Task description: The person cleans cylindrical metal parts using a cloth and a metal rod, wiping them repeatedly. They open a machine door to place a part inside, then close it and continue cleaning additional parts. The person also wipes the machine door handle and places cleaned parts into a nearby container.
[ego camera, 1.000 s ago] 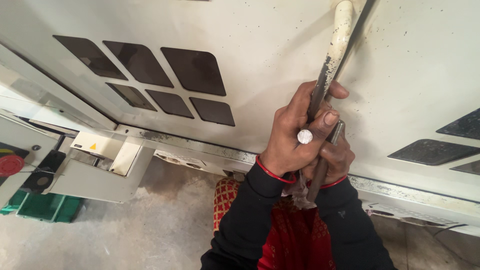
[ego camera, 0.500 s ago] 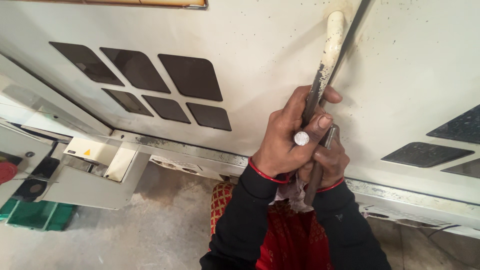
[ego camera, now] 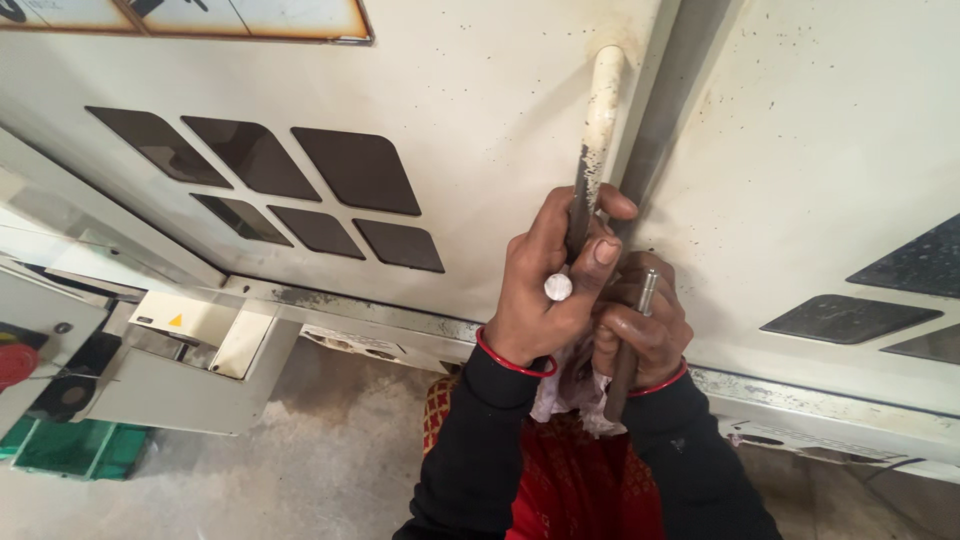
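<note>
L hand (ego camera: 545,300) is closed round the lower end of a cream-painted door handle (ego camera: 600,130) on a big off-white metal cabinet (ego camera: 480,130); fingers (ego camera: 560,215) wrap the worn, dark part of the bar, thumb pressed on its front. A small round white knob (ego camera: 558,287) shows just below the thumb, at the hand; can't tell what it belongs to. R hand (ego camera: 640,325) sits right beside and slightly below the L, touching it, fingers closed round a thin metal rod (ego camera: 630,350) that runs roughly upright through the fist, its silvery tip sticking out at the top. A bit of whitish cloth (ego camera: 565,390) hangs under both hands, between the wrists. Both wrists carry a red bangle (ego camera: 510,358); sleeves are black, w/ red patterned fabric (ego camera: 560,480) below.

The handle stands upright next to the dark gap between two cabinet doors. L door has six dark diamond-shaped vent cutouts (ego camera: 300,190); similar ones on the R door (ego camera: 900,290). Lower left: a pale grey box w/ a small yellow warning sticker (ego camera: 176,321), a red round button (ego camera: 14,362) at the edge, and a green tray (ego camera: 70,448) on the concrete floor (ego camera: 300,470).
</note>
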